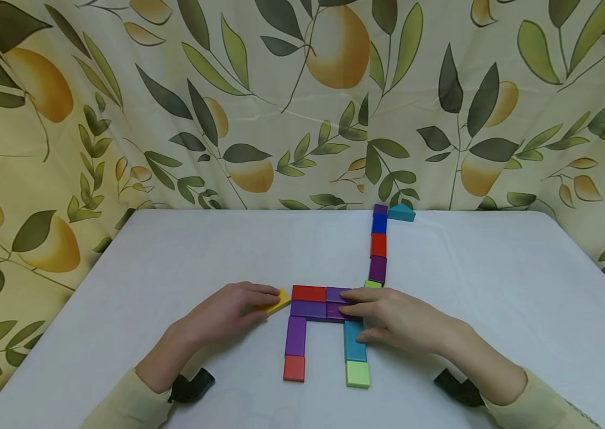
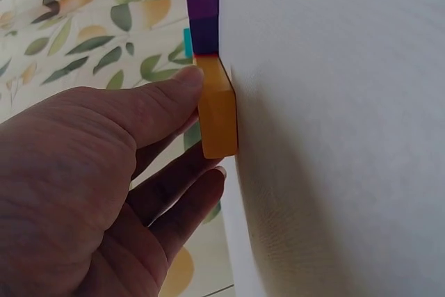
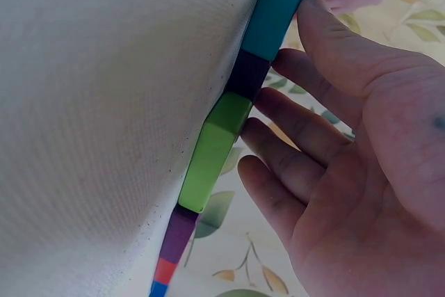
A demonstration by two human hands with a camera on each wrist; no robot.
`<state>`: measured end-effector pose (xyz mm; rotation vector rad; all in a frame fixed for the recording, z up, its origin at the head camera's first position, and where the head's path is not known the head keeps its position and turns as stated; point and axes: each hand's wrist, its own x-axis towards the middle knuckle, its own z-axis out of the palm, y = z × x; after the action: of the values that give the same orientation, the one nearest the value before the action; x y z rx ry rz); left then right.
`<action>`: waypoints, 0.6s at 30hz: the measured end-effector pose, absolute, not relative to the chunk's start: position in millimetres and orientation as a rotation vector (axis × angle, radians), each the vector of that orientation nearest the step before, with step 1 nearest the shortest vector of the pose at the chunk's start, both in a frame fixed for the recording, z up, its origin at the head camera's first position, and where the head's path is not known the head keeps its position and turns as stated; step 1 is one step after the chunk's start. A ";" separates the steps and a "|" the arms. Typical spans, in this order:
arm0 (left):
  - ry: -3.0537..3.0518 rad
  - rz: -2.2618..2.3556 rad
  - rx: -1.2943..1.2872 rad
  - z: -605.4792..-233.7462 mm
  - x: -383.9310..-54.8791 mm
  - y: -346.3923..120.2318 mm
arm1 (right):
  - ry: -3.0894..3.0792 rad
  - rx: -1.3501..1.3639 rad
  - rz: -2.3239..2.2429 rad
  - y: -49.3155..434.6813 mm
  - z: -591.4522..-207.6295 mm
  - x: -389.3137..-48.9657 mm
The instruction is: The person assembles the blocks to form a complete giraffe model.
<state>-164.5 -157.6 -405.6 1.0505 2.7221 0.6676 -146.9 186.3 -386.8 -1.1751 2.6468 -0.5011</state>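
Note:
A figure of flat coloured blocks lies on the white table. At its left end my left hand (image 1: 227, 313) pinches a yellow block (image 1: 281, 302) between thumb and fingers, set at a slant by the red block (image 1: 309, 292). In the left wrist view the yellow block (image 2: 219, 119) looks orange and stands against the row. My right hand (image 1: 406, 320) rests its fingertips on the purple blocks (image 1: 337, 294) at the right end, the thumb at the teal block (image 1: 354, 342). The right wrist view shows these fingers extended along the edge by a green block (image 3: 212, 151).
A column of blocks, with a purple block (image 1: 378, 269) and a red block (image 1: 379, 245), runs to the table's far edge. Beside its top lies a teal triangle (image 1: 401, 213). A leaf-and-fruit patterned cloth (image 1: 281, 119) hangs behind the white table (image 1: 216, 250).

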 end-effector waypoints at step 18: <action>2.713 0.671 1.069 -405.6 -166.0 -157.0 | 2.657 -1.164 -0.485 185.3 -385.9 -145.5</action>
<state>-166.0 -157.0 -405.6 1.0692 2.7128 0.6706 -145.5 185.3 -385.9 -1.1640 2.6574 -0.4854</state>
